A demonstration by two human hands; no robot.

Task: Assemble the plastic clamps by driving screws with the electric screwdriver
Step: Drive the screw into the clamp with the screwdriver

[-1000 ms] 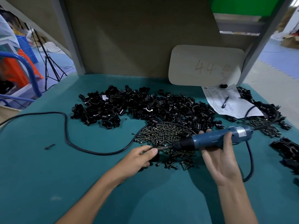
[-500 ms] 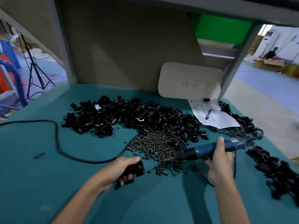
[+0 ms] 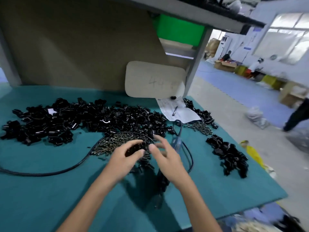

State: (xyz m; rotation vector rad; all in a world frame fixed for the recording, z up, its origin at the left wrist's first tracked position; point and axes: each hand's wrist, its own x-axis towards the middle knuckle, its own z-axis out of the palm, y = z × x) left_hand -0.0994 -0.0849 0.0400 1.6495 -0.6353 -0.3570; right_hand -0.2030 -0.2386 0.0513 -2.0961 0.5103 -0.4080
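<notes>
My left hand [image 3: 123, 158] grips a black plastic clamp [image 3: 135, 147] over the heap of dark screws [image 3: 115, 142]. Just to its right is my right hand [image 3: 164, 156], blurred, fingers spread towards the clamp. The blue electric screwdriver [image 3: 177, 140] runs steeply under that hand, and its dark nose [image 3: 161, 183] shows below the wrist. Whether the hand holds it is unclear. A wide pile of loose black clamps [image 3: 87, 119] lies behind the screws.
The green table [image 3: 50, 190] ends close on the right. The screwdriver's black cord [image 3: 50, 173] curves across the left side. A smaller clamp heap [image 3: 227, 156] lies right, and paper with a pen [image 3: 177, 111] behind. A person walks at far right.
The view swung right. The screwdriver went from lying level in my right hand to steep under it. My right hand's fingers opened towards the clamp. My left hand carried the clamp up over the screws.
</notes>
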